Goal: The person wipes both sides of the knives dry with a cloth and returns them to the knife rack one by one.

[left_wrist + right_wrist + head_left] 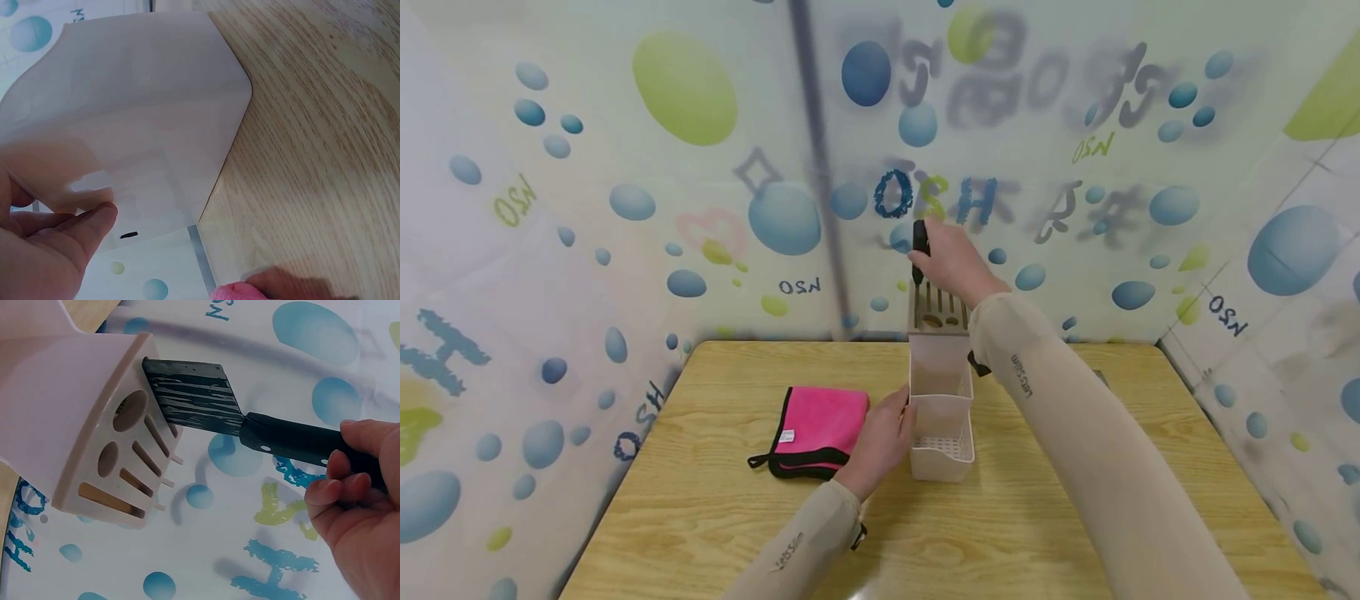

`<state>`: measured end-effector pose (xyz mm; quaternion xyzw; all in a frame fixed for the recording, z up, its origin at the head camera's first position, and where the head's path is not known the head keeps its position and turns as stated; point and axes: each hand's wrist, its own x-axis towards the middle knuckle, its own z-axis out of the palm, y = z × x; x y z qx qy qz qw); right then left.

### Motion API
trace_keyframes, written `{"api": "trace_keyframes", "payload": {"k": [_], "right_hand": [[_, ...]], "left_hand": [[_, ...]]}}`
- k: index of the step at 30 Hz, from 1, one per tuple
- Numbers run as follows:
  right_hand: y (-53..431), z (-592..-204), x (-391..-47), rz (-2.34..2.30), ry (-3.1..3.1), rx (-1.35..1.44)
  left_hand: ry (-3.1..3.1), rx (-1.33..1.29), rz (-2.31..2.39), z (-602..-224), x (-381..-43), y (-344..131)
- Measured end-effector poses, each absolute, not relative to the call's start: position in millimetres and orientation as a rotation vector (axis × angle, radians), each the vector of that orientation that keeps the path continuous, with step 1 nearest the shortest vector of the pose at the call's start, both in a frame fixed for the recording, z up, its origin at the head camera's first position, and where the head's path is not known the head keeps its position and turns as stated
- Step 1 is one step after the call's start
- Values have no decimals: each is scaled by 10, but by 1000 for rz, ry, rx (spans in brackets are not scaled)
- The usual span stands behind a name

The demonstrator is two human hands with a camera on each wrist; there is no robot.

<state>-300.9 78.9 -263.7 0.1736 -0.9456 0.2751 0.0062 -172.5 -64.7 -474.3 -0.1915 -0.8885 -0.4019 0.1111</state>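
A pale knife holder (942,467) stands on the table, with two open compartments in front and a slotted top behind. In the right wrist view, the slotted top (103,434) has several long slots and two oval holes. My right hand (953,258) grips the black handle (294,440) of a kitchen knife. Its dark, streaked blade (194,394) stands partly inside an end slot, the rest showing above. My left hand (880,437) holds the holder's left side, fingers at the wall's edge in the left wrist view (50,250).
A folded pink cloth (827,412) with black trim and a loop lies left of the holder. A small grey item (1101,377) shows partly behind my right forearm. The wood-grain table (700,500) meets a patterned curtain (760,317) at its back edge.
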Motion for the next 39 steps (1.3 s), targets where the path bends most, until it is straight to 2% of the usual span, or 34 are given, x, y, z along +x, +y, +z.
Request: {"api": "trace_keyframes", "payload": {"k": [39], "right_hand": [[725,-3027,-3158,962,-3039,436]], "left_hand": [[-2624,-536,-1177,-4727,-1712,-645]]}}
